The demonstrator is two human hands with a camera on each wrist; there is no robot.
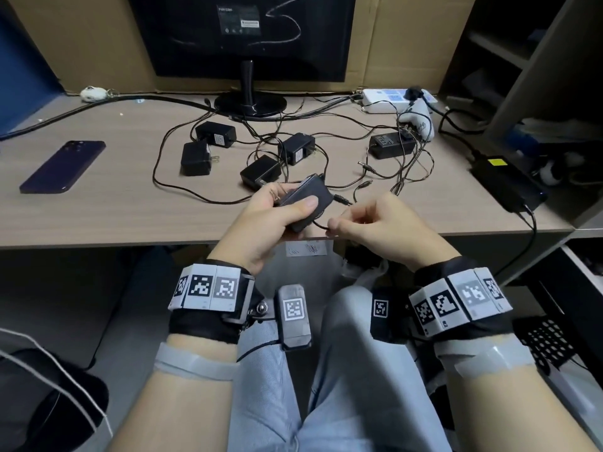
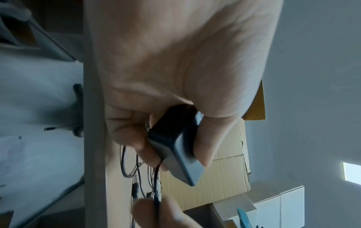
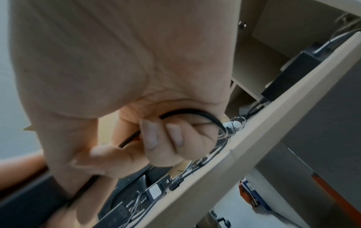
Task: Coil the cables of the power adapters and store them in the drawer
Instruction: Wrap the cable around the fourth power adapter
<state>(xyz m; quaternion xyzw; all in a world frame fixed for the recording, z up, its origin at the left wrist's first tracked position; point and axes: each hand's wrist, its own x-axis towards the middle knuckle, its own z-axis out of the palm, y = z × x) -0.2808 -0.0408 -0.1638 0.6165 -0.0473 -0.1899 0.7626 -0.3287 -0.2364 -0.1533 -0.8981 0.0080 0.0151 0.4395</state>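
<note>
My left hand (image 1: 280, 213) grips a black power adapter (image 1: 305, 199) above the desk's front edge, thumb on top; the left wrist view shows the same adapter (image 2: 175, 148) held between thumb and fingers. Its thin black cable (image 1: 321, 226) runs to my right hand (image 1: 352, 223), which pinches it between thumb and curled fingers. In the right wrist view the cable (image 3: 187, 113) loops through that hand's fingers (image 3: 150, 135). Several more black adapters (image 1: 195, 158) (image 1: 215, 133) (image 1: 296, 148) (image 1: 261, 172) (image 1: 390, 145) lie on the desk (image 1: 114, 207) amid tangled cables. No drawer is clearly in view.
A dark phone (image 1: 63, 167) lies at the desk's left. A monitor stand (image 1: 249, 102) sits at the back centre, a white power strip (image 1: 398, 97) at the back right. A large black power brick (image 1: 509, 187) rests near the right edge. Shelving stands to the right.
</note>
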